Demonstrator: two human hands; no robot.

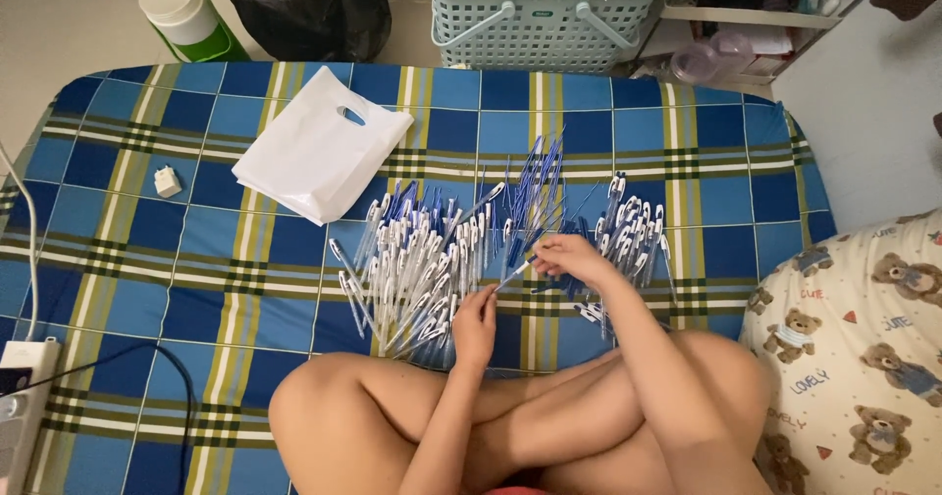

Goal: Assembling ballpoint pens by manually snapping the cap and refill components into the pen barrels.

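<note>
I sit cross-legged on a blue plaid sheet [128, 260]. My left hand [476, 323] and my right hand [569, 258] together hold one clear ballpoint pen [513, 276] by its two ends, above a spread of pens. A large heap of clear pens [417, 269] lies to the left of my hands. Thin blue refills [538, 196] are fanned out behind them. A smaller heap of pen parts with white clips [628, 230] lies to the right of my right hand.
A stack of white plastic bags [319, 152] lies at the back left, a small white plug [168, 182] beyond it. A power strip [20, 397] with cables sits at the left edge. A grey basket [540, 24], a black bag [314, 14] and a bear-print pillow [863, 338] surround the sheet.
</note>
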